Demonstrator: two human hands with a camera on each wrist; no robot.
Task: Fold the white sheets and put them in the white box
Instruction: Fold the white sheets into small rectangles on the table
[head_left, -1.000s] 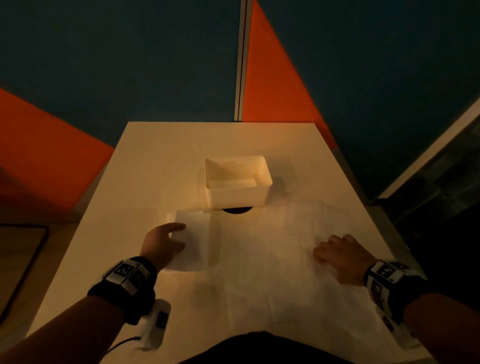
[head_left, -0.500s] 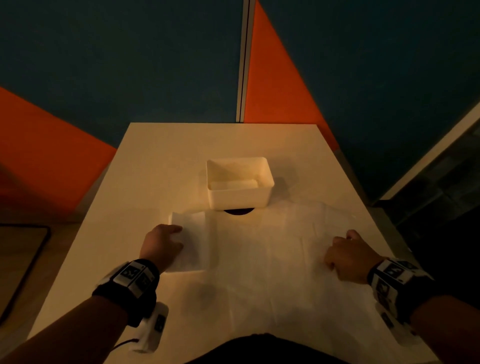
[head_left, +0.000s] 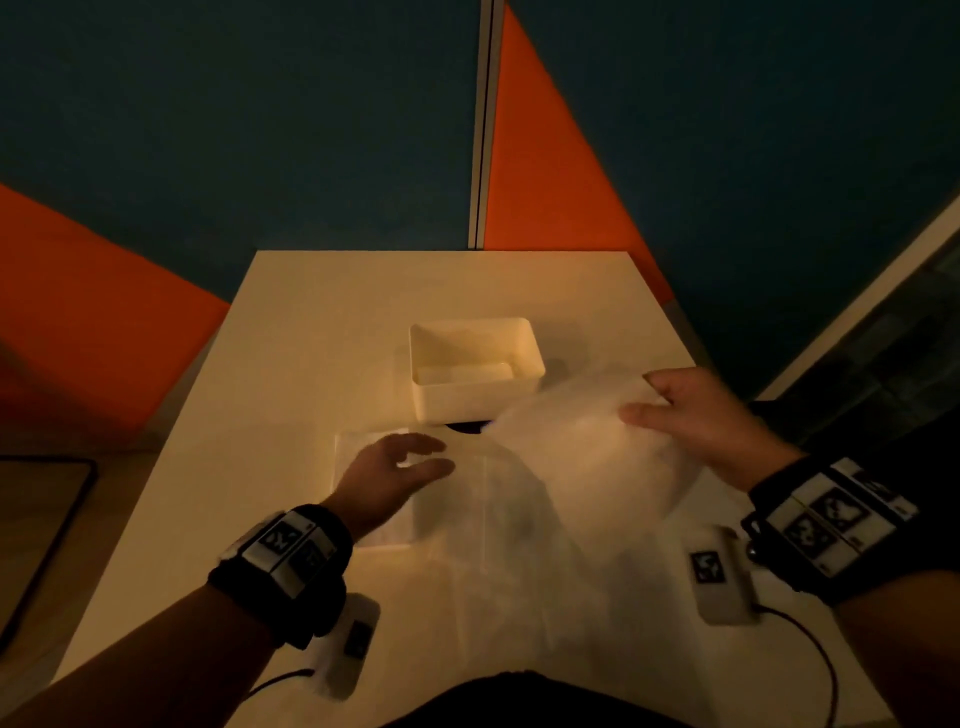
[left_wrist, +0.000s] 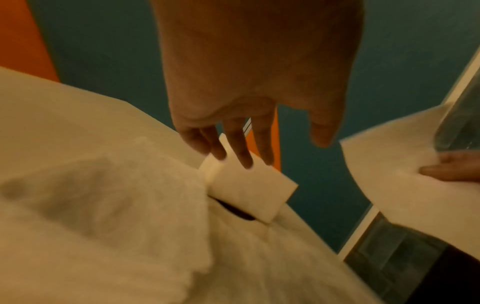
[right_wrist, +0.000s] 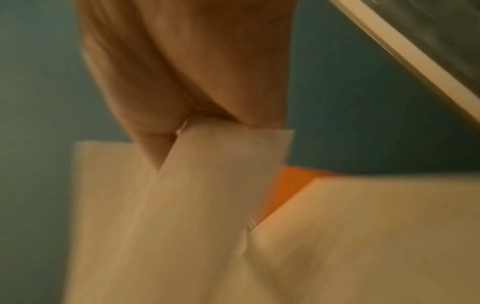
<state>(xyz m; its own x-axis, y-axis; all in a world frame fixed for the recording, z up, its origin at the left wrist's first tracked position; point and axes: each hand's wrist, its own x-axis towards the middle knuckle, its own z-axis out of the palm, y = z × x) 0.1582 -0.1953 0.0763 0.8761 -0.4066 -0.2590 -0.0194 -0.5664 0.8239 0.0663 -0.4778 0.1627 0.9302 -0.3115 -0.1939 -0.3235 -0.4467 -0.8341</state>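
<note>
A large thin white sheet (head_left: 582, 467) covers the near half of the table. My right hand (head_left: 696, 415) pinches its right edge between thumb and fingers and holds that edge lifted, level with the white box (head_left: 475, 400). In the right wrist view the sheet (right_wrist: 207, 185) hangs blurred from the pinch. A smaller folded white sheet (head_left: 363, 447) lies left of the box. My left hand (head_left: 395, 467) hovers over it with straight, spread fingers, holding nothing. The left wrist view shows the left hand's fingers (left_wrist: 244, 152) above the box (left_wrist: 249, 185). A folded sheet (head_left: 462, 371) lies inside the box.
The box stands mid-table over a dark round hole (head_left: 467, 427). The table (head_left: 322, 322) has bare surface behind and left of the box. Blue and orange wall panels (head_left: 260, 130) close off the far side. The table's right edge drops to a dark floor (head_left: 883, 364).
My right hand has picked up the big sheet's right edge and raised it up and inward. My left hand has lifted off the small folded sheet and spread its fingers.
</note>
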